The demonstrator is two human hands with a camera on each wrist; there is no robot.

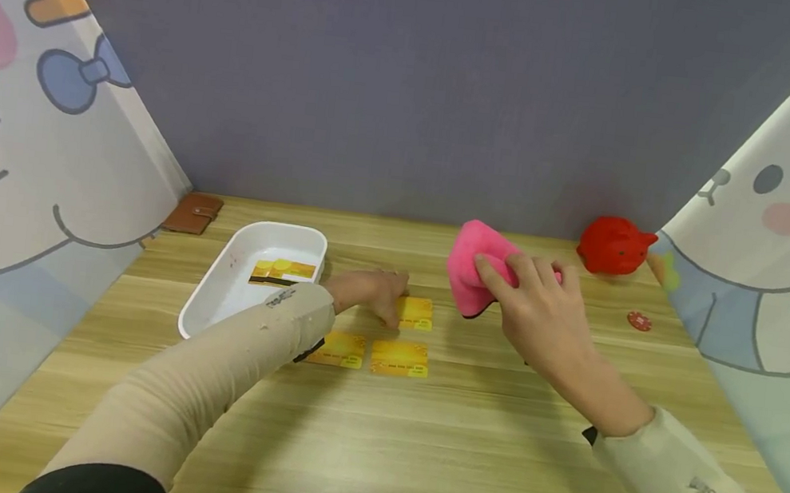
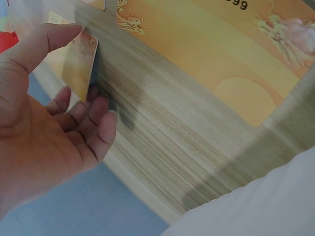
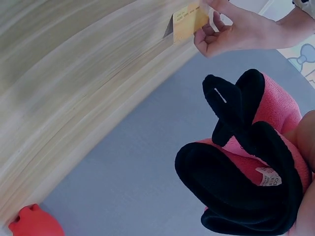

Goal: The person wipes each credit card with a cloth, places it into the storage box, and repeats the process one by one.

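Observation:
My left hand [image 1: 372, 291] reaches over the middle of the table. Its thumb and fingers pinch a gold card [image 3: 189, 23], which stands tilted up off the wood in the right wrist view. Two more gold cards lie flat in a row nearer me, one [image 1: 400, 358] below the hand and another [image 1: 341, 349] partly covered by the left sleeve. To the right, my right hand [image 1: 550, 311] grips a bunched pink cloth [image 1: 468, 266] in the air above the table. Black edging and a small white label on the cloth show in the right wrist view.
A white tray [image 1: 206, 287] with gold cards [image 1: 284, 269] inside stands left, partly behind the left forearm. The brown wallet [image 1: 193, 213] lies at the back left. At the right are a red piggy bank [image 1: 613, 246] and a red chip [image 1: 639, 320]. A grey panel [image 1: 411, 95] rises behind.

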